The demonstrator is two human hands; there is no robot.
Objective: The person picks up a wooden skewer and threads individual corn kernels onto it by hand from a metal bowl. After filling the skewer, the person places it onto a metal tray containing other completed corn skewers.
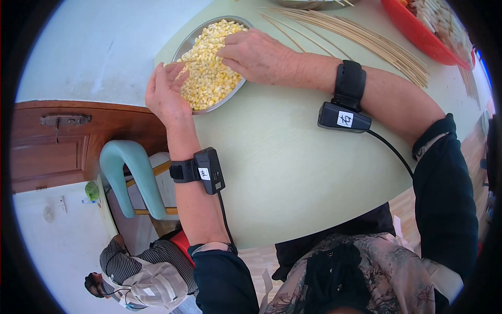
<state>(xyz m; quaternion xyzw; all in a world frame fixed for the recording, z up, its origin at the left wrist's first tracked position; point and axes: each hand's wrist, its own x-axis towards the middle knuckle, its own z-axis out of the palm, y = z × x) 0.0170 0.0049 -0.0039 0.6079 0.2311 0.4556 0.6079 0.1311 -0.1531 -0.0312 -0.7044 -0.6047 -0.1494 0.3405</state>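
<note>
A steel bowl (242, 21) heaped with yellow and white corn kernels (209, 83) stands at the far left of the table. My left hand (168, 97) is at the bowl's left rim, its fingers curled around a thin bamboo skewer (187, 62) that points over the corn. From the right, my right hand (260, 56) reaches over the bowl with thumb and fingers pinched together just above the kernels. What lies between those fingertips is hidden.
Long bamboo skewers (366, 39) lie behind my right forearm. A red basin (429, 42) holding skewered pale food stands at the far right. Part of another metal bowl (319, 4) shows at the top. Lower left are a green-backed chair (130, 172) and a seated person (149, 267).
</note>
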